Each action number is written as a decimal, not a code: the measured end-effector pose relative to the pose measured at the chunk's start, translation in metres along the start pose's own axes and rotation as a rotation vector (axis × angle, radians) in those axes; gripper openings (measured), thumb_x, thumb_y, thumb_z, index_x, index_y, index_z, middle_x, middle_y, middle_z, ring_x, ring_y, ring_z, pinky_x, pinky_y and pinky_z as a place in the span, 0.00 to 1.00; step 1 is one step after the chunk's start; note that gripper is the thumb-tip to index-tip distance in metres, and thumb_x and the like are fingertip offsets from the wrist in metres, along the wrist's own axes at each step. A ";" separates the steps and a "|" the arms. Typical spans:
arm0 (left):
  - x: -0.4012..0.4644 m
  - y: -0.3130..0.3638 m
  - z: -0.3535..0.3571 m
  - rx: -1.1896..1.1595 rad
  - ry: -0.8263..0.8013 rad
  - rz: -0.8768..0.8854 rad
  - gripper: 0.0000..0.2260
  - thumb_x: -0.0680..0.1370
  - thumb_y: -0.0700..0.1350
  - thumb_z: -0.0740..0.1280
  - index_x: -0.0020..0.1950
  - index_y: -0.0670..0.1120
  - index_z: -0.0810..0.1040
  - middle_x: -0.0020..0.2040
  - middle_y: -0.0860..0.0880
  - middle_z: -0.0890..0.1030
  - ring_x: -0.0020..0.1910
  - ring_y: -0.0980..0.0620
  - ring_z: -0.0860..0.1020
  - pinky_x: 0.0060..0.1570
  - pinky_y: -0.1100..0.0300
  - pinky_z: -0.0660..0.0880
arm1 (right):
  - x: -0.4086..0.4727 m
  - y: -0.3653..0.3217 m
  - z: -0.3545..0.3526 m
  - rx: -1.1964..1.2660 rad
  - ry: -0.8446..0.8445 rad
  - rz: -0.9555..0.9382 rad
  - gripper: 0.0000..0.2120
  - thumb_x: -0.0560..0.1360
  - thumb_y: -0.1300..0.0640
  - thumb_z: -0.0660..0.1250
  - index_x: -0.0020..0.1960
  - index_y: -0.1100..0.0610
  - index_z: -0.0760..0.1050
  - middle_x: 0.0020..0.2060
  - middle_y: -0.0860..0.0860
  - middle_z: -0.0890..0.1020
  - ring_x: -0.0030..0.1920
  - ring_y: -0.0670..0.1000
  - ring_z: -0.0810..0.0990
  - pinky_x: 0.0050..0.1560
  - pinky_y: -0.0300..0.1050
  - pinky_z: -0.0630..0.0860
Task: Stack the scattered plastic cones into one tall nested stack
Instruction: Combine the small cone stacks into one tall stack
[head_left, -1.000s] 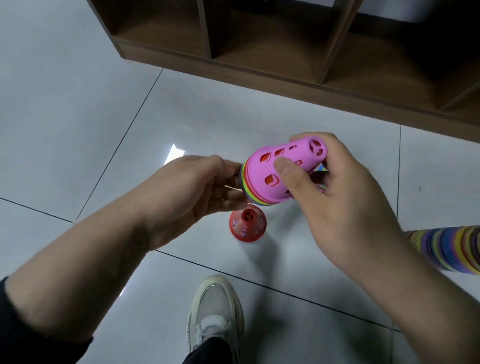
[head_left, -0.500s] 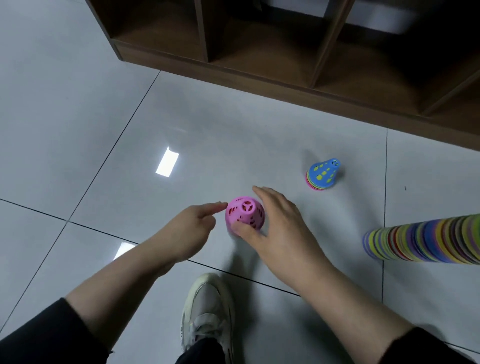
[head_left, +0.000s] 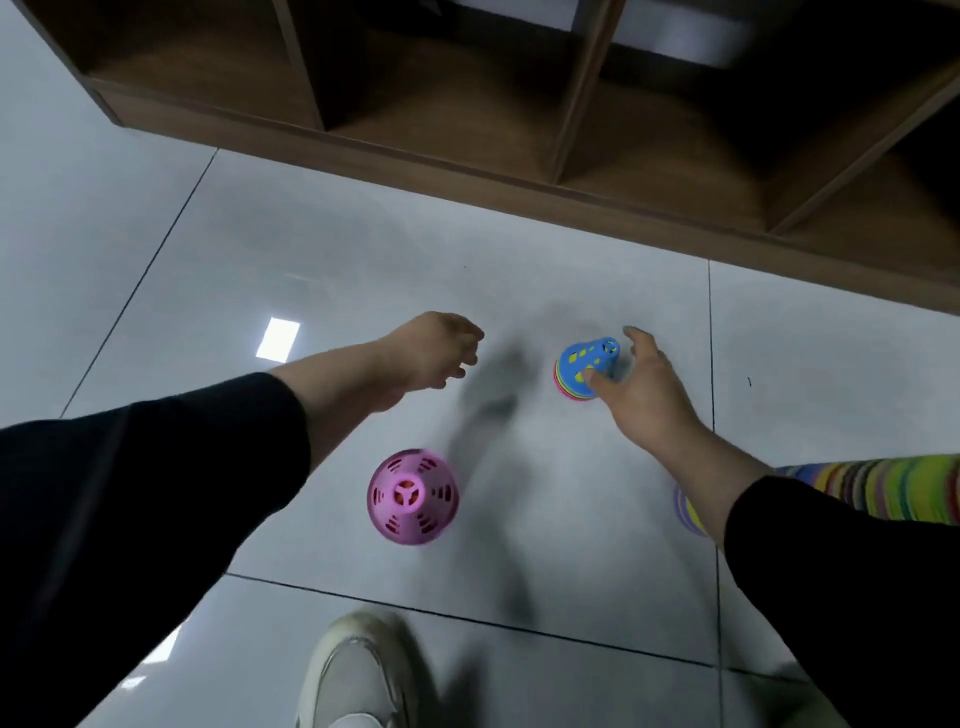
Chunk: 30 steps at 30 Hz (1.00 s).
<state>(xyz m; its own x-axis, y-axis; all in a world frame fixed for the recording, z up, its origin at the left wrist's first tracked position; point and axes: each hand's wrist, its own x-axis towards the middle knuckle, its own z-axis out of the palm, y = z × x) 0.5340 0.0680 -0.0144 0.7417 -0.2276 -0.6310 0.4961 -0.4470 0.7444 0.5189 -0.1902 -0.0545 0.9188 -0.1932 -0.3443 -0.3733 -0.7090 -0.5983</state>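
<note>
Two short stacks and one long one are in front of you, so the gathering is partway through. Farthest left, your left hand (head_left: 434, 351) hangs above the grey floor (head_left: 322, 249) with loosely curled fingers and nothing in them, well apart from every cone. Below and a little to its right, the pink-topped stack (head_left: 413, 496) stands upright on the tile, base down, with no hand on it; a shoe (head_left: 358, 675) shows beneath it at the bottom edge. Further right, your right hand (head_left: 636, 387) is at the blue-topped stack (head_left: 587, 369), thumb against its near side and fingers spread behind the tip. It reads as a grasp just forming, though blur keeps you from telling how firmly the fingers have closed. At the far right, the long multicoloured stack (head_left: 878, 488) lies on its side, partly hidden by your forearm.

The step in hand looks like picking up the blue-topped stack. Next you will probably need to close around its lower rims so the nested cones lift together, then seat it onto another stack.
</note>
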 end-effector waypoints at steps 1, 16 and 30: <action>0.011 0.001 0.004 0.005 -0.028 -0.016 0.15 0.83 0.36 0.57 0.69 0.41 0.73 0.61 0.40 0.81 0.47 0.52 0.83 0.47 0.59 0.79 | 0.009 0.001 0.003 0.044 -0.043 0.009 0.35 0.74 0.54 0.73 0.76 0.53 0.62 0.66 0.56 0.73 0.62 0.55 0.75 0.53 0.40 0.68; 0.076 0.008 0.062 -0.173 -0.147 -0.260 0.10 0.79 0.44 0.60 0.50 0.44 0.80 0.51 0.45 0.83 0.53 0.48 0.80 0.60 0.51 0.76 | 0.027 0.010 0.047 0.429 0.023 0.110 0.14 0.71 0.56 0.75 0.56 0.52 0.78 0.46 0.50 0.84 0.48 0.52 0.83 0.50 0.53 0.82; -0.063 0.064 -0.017 -0.345 0.013 0.043 0.14 0.81 0.39 0.57 0.62 0.39 0.77 0.56 0.36 0.82 0.54 0.40 0.83 0.61 0.46 0.78 | -0.054 -0.094 -0.016 0.679 -0.114 -0.192 0.25 0.69 0.53 0.77 0.63 0.55 0.74 0.54 0.55 0.83 0.53 0.52 0.83 0.55 0.52 0.81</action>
<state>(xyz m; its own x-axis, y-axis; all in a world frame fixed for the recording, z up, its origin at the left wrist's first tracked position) 0.5267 0.0681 0.0768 0.7699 -0.2284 -0.5959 0.5858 -0.1178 0.8019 0.5061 -0.1239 0.0320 0.9710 -0.0085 -0.2390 -0.2378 -0.1376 -0.9615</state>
